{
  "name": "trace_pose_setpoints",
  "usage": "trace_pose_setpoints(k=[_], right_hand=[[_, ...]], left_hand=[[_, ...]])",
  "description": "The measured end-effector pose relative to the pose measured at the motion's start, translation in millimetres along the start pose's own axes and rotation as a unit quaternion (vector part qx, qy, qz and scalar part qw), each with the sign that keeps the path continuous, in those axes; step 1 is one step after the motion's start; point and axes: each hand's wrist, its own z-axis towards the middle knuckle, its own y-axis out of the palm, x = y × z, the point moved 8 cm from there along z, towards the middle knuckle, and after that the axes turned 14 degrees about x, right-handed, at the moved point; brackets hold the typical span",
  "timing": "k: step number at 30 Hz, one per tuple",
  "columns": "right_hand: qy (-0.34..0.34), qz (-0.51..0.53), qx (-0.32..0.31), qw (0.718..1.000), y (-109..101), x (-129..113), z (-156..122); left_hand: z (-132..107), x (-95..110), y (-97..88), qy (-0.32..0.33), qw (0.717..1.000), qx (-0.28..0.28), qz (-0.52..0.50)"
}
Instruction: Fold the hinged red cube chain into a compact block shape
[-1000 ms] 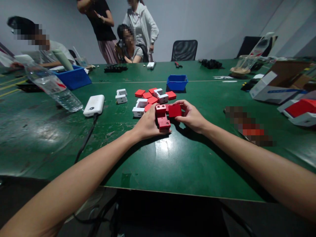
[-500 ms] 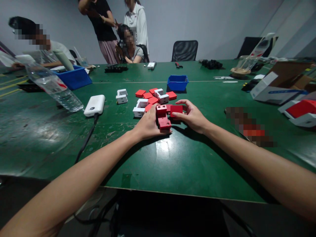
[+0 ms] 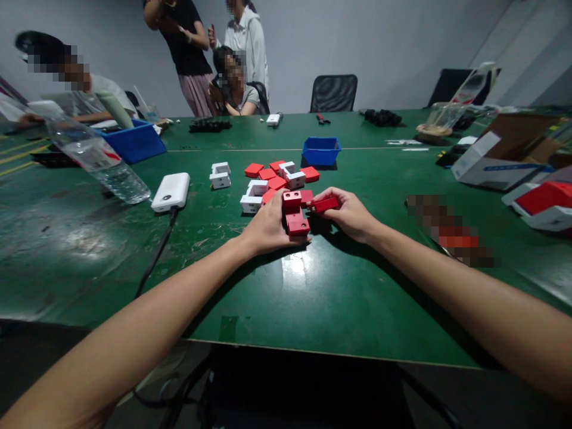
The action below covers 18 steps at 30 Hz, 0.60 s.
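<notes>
- The left hand (image 3: pixel 267 229) is closed around a red stepped block (image 3: pixel 295 215), which is held down on the green bench (image 3: pixel 313 298); small holes are seen in its front faces.
- The right hand (image 3: pixel 353 213) is curled, and a flat red plate (image 3: pixel 325 204) is pinched between its thumb and fingertips.
- The plate is held nearly edge-on, low over the bench and just beside the upper right of the stepped block; whether the two touch cannot be told.
- A loose pile of red and white parts (image 3: pixel 274 177) is spread just behind both hands.
- A small blue bin (image 3: pixel 320 150) is set behind the pile.
- A white power bank (image 3: pixel 170 190) and a water bottle (image 3: pixel 98 161) lying on its side are seen well apart to the left.
</notes>
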Motion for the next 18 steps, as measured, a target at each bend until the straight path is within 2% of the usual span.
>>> trace_pose_setpoints(k=[10, 18], right_hand=[[0.074, 0.112, -0.028, 0.991, 8.4, -0.2, -4.0], [0.122, 0.128, 0.007, 0.984, 1.7, -2.4, -2.9]], left_hand=[[0.3, 0.6, 0.3, 0.013, 1.000, 0.000, 0.005], [-0.1, -0.5, 0.1, 0.007, 1.000, -0.002, -0.001]])
